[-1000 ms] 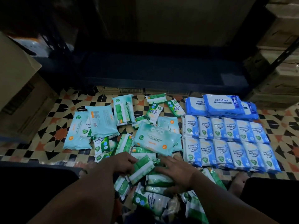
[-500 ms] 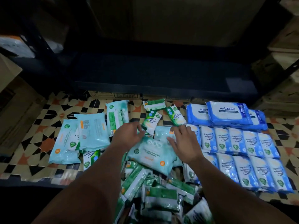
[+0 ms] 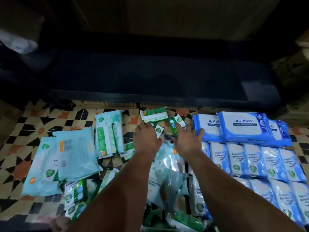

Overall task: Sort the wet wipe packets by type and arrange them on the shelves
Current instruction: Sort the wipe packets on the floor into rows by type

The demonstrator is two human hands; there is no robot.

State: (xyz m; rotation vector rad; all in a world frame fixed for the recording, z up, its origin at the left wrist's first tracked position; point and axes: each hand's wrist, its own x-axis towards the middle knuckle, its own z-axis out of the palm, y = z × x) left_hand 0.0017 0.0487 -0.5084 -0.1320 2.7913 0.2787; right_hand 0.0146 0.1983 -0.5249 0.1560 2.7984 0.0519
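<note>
Sorting on the floor: both hands reach for the small green packets by the shelf.

Nearest lies a loose heap of green packets with pale teal packs to the left and neat rows of blue-white packets to the right. Farther out, the left hand lies flat, fingers extended onto a small green packet; the right hand is spread, fingertips on another green packet. Beyond sits a flat green pack, antabax packs far right, then the dark shelf. Sorting seems midway; next likely calls for gathering these greens together.
</note>
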